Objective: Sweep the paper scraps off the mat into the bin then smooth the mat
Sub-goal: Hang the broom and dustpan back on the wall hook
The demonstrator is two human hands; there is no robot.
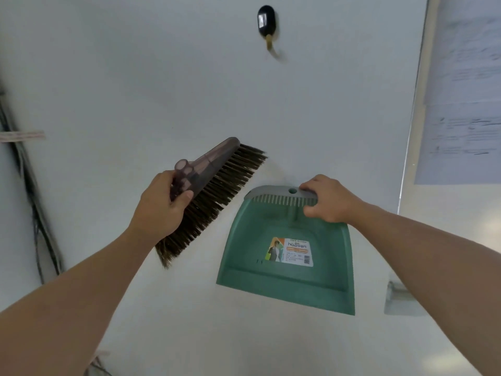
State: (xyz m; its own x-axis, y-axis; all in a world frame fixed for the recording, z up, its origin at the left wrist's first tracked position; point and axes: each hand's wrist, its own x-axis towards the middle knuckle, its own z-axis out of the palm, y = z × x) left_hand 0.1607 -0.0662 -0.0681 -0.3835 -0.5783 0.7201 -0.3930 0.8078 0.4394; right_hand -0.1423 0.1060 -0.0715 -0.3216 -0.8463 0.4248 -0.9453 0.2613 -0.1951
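I face a white wall. My left hand grips the smoky translucent head of a brush with dark brown bristles, held tilted in front of the wall. My right hand holds the grey comb-toothed top edge of a green dustpan, which hangs flat against the wall with a printed label on its inside. Above both, a black wall hook with a brass-coloured prong is fixed to the wall. No mat, paper scraps or bin are in view.
Dark cables run down the wall at the left. Printed sheets hang on a panel at the right. A small grey bracket sits low on the right, under my forearm.
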